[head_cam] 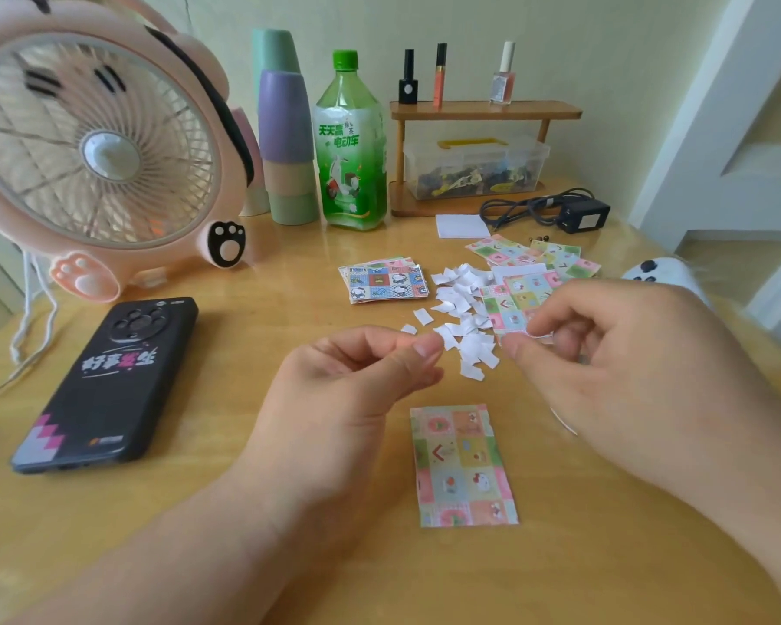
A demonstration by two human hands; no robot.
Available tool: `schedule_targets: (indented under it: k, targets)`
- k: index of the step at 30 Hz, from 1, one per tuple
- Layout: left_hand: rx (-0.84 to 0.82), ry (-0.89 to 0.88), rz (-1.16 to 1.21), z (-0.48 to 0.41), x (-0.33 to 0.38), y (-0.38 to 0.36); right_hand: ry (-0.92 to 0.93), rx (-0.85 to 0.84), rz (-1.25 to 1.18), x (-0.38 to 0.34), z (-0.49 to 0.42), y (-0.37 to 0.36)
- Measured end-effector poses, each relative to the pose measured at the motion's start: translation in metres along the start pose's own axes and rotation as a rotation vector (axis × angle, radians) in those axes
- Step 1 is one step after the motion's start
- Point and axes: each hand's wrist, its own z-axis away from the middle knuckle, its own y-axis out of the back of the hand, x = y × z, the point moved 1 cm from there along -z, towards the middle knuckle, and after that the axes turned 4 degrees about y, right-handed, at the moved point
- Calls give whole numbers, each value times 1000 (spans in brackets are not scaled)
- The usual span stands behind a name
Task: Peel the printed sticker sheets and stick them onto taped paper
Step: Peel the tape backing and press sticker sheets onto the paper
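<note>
Head view: both hands hover over a wooden table (pixel 253 300), near the middle of the scene. The left hand (pixel 357 385) has its fingers curled, thumb tip pressed against the forefinger; whether anything sits in that pinch is too small to tell. The right hand (pixel 627 367) is also curled, with thumb and forefinger pinching the near edge of a sticker sheet (pixel 515 300), a pastel checkered sheet that lies partly over a heap of white paper scraps (pixel 463 322) spread between and just beyond the two hands.

Nearer than the hands, between the wrists, a second sticker sheet (pixel 465 464) lies flat on the table, touched by neither hand. Far left of the scraps sits a stack of sticker sheets (pixel 384 281) with cartoon squares. More loose sheets (pixel 533 254) lie far right, and a blank white paper (pixel 461 225) lies just beyond them.

On the left a black phone (pixel 109 381) rests face down, with a pink fan (pixel 95 146) behind it. Along the far edge stand stacked cups (pixel 285 128), a green bottle (pixel 350 146) and a wooden rack (pixel 483 111) with a clear plastic box (pixel 474 166) under its top shelf. A black adapter (pixel 582 216) with coiled cable lies to the right of the rack.
</note>
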Motion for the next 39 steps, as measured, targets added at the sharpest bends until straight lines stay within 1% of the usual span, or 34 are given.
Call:
schedule_targets:
  k: [2,4,6,9,11,14,18,20,28,33,37,39]
  targets:
    - [21,-20,34,-1,-1,-1,2,-34,-251,-9,3,-1]
    - [19,-13,67,-2,-3,-3,-31,-140,-473,-18,9,-4]
    - [-22,35,118,0,-6,-6,-79,-240,-620,-23,13,-11]
    - [-135,58,122,1,-9,-7,-180,-284,-760,-20,14,-19]
    - [-188,23,64,2,-9,-7,-212,-260,-771,-16,12,-21]
    - [-193,-52,-39,3,-9,-6,-245,-214,-789,-14,11,-22]
    - [-217,-274,-236,7,-6,-6,-288,-168,-871,-16,9,-21]
    - [-226,-326,-288,8,-4,-7,-283,-154,-900,-17,10,-21]
    - [-299,-327,-358,12,0,-11,-253,-91,-895,-17,11,-25]
    - [-288,-307,-372,11,-1,-12,-249,-90,-900,-16,11,-25]
    - [-282,-299,-375,9,-2,-12,-287,-91,-955,-16,10,-27]
    - [-281,-306,-372,9,-2,-12,-327,-98,-1042,-17,10,-26]
